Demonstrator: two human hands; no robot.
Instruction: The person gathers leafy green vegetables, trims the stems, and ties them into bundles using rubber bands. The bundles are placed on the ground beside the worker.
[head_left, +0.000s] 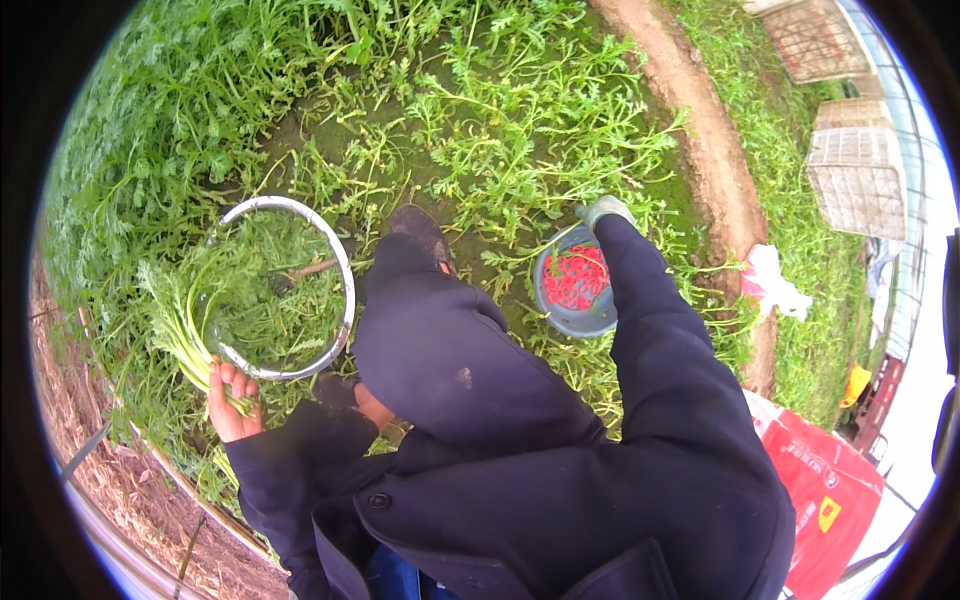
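Note:
My left hand (234, 401) is closed around the pale stems of a bunch of leafy greens (184, 341), held at the lower left edge of a white-rimmed ring or basin (349, 289). Inside that rim lie green leaves and a brown-handled tool (313, 268), its head partly covered. My right hand (606, 210), in a pale glove, is at the upper right rim of a grey-blue bucket (581, 324) with red rings (576, 277) in it. A green stem runs from the bucket area past the glove; the glove's fingers are too small to read clearly.
Dense leafy plants (150, 150) grow at the upper left, sparser ones ahead. A dirt ridge (712, 135) curves along the right, with a white and pink plastic bag (776, 289) beside it. Plastic crates (859, 169) stand farther right; a red printed sack (821, 487) lies behind my right arm.

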